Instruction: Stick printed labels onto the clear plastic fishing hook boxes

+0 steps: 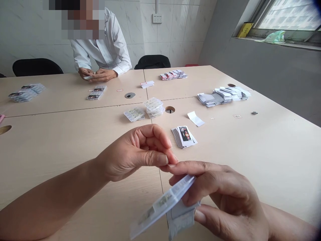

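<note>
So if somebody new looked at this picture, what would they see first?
Probably the two big hands up close: the left hand touches the right hand, which holds a clear case. Next, maybe the person in a white shirt across the table. Then the black, red and white card on top of the little pile just beyond the hands.
</note>
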